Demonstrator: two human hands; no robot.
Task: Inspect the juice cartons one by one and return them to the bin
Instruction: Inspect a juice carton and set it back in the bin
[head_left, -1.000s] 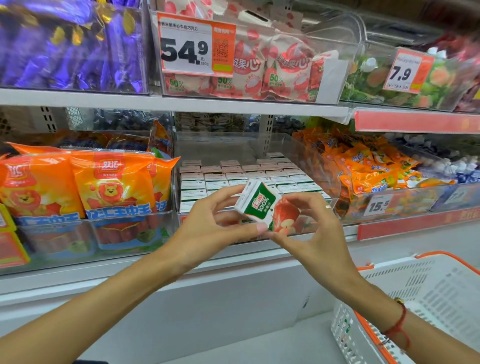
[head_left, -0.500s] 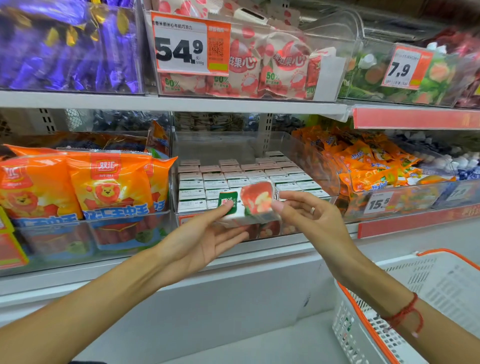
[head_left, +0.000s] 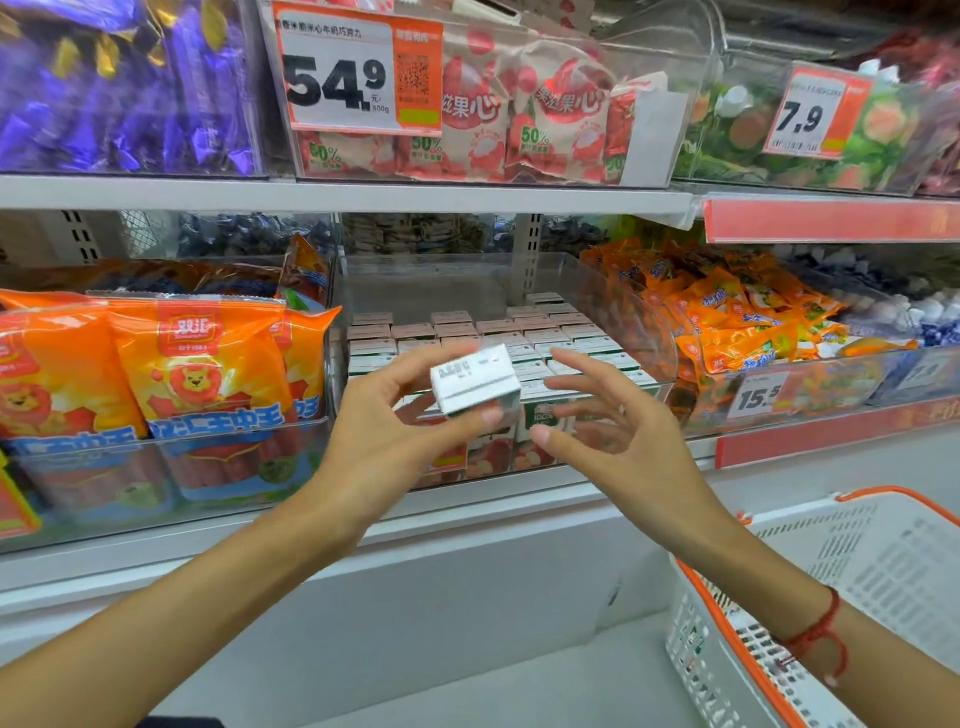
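Observation:
My left hand pinches a small white and green juice carton between thumb and fingers, its white printed face turned up toward me. It is held just in front of the clear plastic bin on the middle shelf. Several matching cartons stand in rows inside that bin. My right hand hovers just right of the carton with fingers spread, not touching it.
Orange sausage packs fill the bin to the left. Orange snack packets fill the bin to the right. A white and orange shopping basket sits at the lower right. An upper shelf edge runs overhead.
The carton has been turned from its fruit-picture side to its white printed side. My right hand has let go of it and opened; my left hand alone holds it now.

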